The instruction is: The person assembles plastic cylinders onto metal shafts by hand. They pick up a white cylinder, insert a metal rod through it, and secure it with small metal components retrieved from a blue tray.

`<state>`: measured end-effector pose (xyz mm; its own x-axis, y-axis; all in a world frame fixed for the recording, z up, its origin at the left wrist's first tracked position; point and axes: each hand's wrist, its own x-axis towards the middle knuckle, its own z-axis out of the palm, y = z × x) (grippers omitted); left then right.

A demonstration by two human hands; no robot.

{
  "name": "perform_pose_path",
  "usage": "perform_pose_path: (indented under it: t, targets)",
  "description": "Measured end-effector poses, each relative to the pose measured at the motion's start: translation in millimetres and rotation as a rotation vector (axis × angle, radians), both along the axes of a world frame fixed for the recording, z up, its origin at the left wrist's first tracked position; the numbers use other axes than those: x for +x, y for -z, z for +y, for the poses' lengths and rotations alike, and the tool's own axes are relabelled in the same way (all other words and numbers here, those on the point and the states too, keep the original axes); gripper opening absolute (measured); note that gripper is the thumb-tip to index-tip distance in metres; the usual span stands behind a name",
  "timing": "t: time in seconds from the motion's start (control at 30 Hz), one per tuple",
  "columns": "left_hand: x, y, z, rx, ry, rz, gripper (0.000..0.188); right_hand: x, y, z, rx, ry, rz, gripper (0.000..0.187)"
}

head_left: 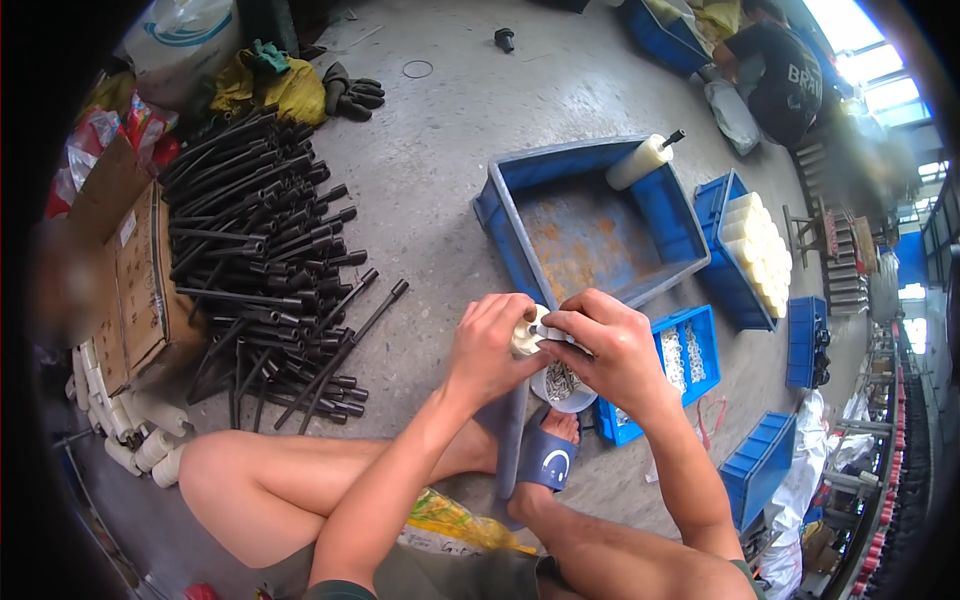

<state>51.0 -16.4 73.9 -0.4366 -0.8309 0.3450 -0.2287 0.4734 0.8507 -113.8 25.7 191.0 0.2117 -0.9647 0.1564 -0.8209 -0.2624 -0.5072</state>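
Observation:
My left hand [487, 345] is closed around a cream cylinder [521, 338] with its end turned up toward me. At that end my right hand [612, 345] pinches a small whitish-grey piece [547, 331], which appears to touch the cylinder. The fingers partly hide both, so I cannot tell how far the piece goes in. Just below my hands stands a small round tub [572, 403] holding many small metal parts. A blue divided tray [706, 383] with small white and metallic pieces lies to the right, partly behind my right forearm.
Ahead stands a large blue crate [570, 152] with a cream roller [638, 164] leaning inside. Another blue crate [738, 283] holds stacked cream rollers [757, 245]. Many black rods [265, 250] are piled at left by a cardboard box [140, 285]. A person [785, 85] crouches far right.

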Motion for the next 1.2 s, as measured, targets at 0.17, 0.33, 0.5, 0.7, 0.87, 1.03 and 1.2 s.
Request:
perform_pose_path:
  t: [0.17,0.33,0.5,0.7,0.87,1.03,1.2]
  targets:
    - [0.2,2.9,1.5,-0.025,-0.042,0.058,0.052,-3.2,5.9,0.3,0.074,0.042,-0.170,0.039]
    - [-0.1,-8.5,1.3,-0.154,-0.083,0.155,0.041,5.8,6.4,2.9,0.125,0.209,-0.301,0.031]
    - [1.2,-8.4,5.3,-0.125,-0.074,0.198,0.036,4.0,10.7,4.8,0.126,0.226,-0.369,0.025]
    - [-0.9,-13.1,3.9,-0.054,-0.048,0.251,0.034,-14.5,15.7,5.8,0.460,0.368,-0.779,0.020]
    - [0.7,-11.9,3.0,-0.033,-0.006,0.268,0.036,-9.1,15.7,0.5,0.486,0.377,-0.754,0.017]
    - [-0.5,-10.6,3.1,-0.006,0.006,0.289,0.036,-8.9,12.5,-4.4,0.457,0.350,-0.687,0.019]
    - [0.7,-10.5,1.2,0.026,-0.024,0.324,0.033,-8.5,6.1,-12.1,0.518,0.348,-0.610,0.021]
